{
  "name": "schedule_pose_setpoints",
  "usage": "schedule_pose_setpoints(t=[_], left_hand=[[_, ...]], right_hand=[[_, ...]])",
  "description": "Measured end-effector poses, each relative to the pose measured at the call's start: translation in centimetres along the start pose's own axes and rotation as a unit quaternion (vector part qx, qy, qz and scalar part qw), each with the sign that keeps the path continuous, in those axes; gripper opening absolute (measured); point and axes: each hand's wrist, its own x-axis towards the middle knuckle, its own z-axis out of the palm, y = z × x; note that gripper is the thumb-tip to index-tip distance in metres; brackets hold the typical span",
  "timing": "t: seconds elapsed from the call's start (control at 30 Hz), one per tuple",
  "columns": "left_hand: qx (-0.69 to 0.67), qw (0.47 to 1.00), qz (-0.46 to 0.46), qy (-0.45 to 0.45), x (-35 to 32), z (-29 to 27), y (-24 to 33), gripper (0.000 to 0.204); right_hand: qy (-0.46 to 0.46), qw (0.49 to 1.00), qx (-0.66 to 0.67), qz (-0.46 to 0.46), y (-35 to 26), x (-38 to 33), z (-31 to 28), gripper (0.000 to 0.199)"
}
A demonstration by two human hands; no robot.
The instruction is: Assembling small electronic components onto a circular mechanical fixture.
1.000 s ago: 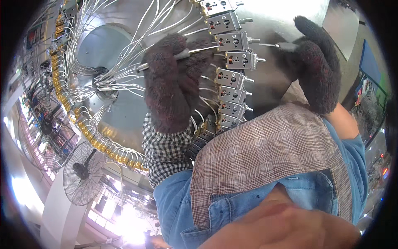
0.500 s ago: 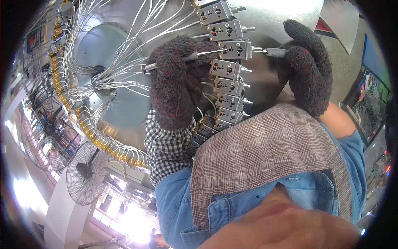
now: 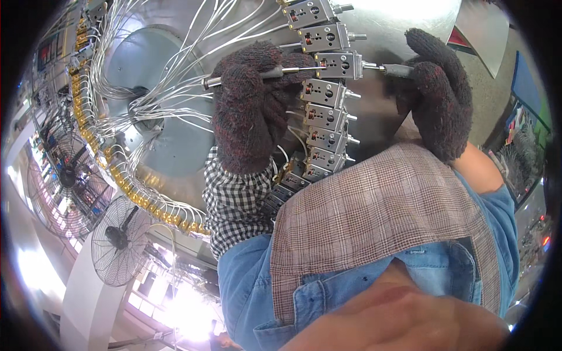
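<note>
A small metal box-like switch unit (image 3: 338, 66), with a short shaft on its right side, sits in a curved row of several like units (image 3: 324, 117). My left hand (image 3: 246, 120), in a dark knitted glove, is closed around a thin screwdriver (image 3: 273, 72). Its tip reaches the slotted face of that unit. From the other side my right hand (image 3: 442, 102), gloved the same way, grips a slim grey-handled tool (image 3: 399, 71) that meets the unit's shaft. The far ends of its fingers are partly hidden.
White wires (image 3: 175, 108) fan out from the hub of a round grey plate (image 3: 175, 152). Brass-coloured fittings (image 3: 137, 199) line the curved rim at left. Two caged fans (image 3: 117, 237) stand beyond it. A shiny metal surface (image 3: 404, 17) lies at the upper right.
The row of units has shifted slightly right and, at its upper end, the worked unit sits a little higher. Both hands and their tools have moved slightly right along with it.
</note>
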Motion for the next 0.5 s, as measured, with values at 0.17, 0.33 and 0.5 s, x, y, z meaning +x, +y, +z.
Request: schedule_pose_setpoints(t=[0.17, 0.33, 0.5], left_hand=[[-0.007, 1.0, 0.006, -0.014, 0.2, -0.4, 0.0, 0.04], [-0.016, 0.999, -0.041, -0.007, 0.0, -0.9, 0.0, 0.038], [-0.018, 0.999, 0.03, -0.012, 0.5, -0.1, -0.3, 0.038]], right_hand=[[-0.027, 0.999, -0.036, 0.007, -0.8, -0.3, -0.3, 0.043], [-0.031, 0.999, -0.009, 0.003, -0.8, -0.4, 0.2, 0.04], [0.005, 0.989, -0.094, -0.114, 0.6, 0.3, 0.2, 0.036]])
